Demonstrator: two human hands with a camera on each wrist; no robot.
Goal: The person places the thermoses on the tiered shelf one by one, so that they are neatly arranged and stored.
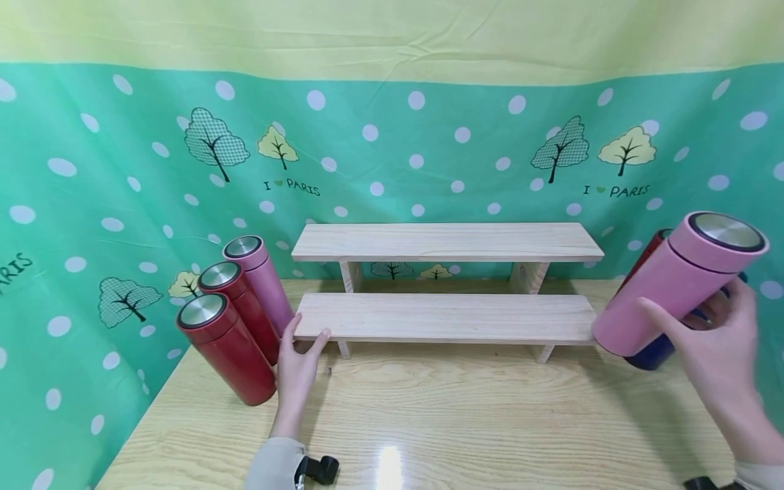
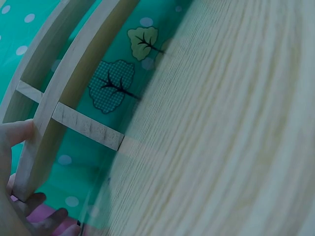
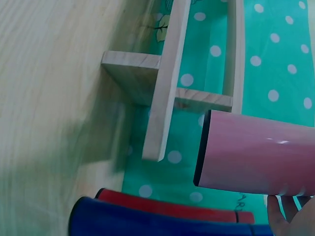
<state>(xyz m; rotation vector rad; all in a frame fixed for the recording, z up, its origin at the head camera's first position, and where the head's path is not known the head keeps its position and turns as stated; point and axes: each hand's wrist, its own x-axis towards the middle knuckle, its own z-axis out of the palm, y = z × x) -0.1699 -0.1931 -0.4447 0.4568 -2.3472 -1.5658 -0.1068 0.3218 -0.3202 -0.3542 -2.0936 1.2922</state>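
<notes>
My right hand (image 1: 725, 333) grips a pink thermos bottle (image 1: 667, 289) with a silver lid, tilted in the air by the right end of a two-tier wooden shelf (image 1: 441, 316). In the right wrist view the pink bottle (image 3: 256, 152) shows its dark-rimmed base, clear of the shelf boards. My left hand (image 1: 298, 364) holds the left front corner of the lower board between thumb and fingers. The left wrist view shows the thumb (image 2: 19, 132) against the board and the other fingers around its end.
Left of the shelf stand two dark red bottles (image 1: 235, 364) and a pink one (image 1: 269, 286). Behind the held bottle, at right, are a blue bottle (image 3: 162, 221) and a red bottle (image 3: 172, 205). A green dotted cloth (image 1: 416, 150) hangs behind the wooden table (image 1: 459, 415).
</notes>
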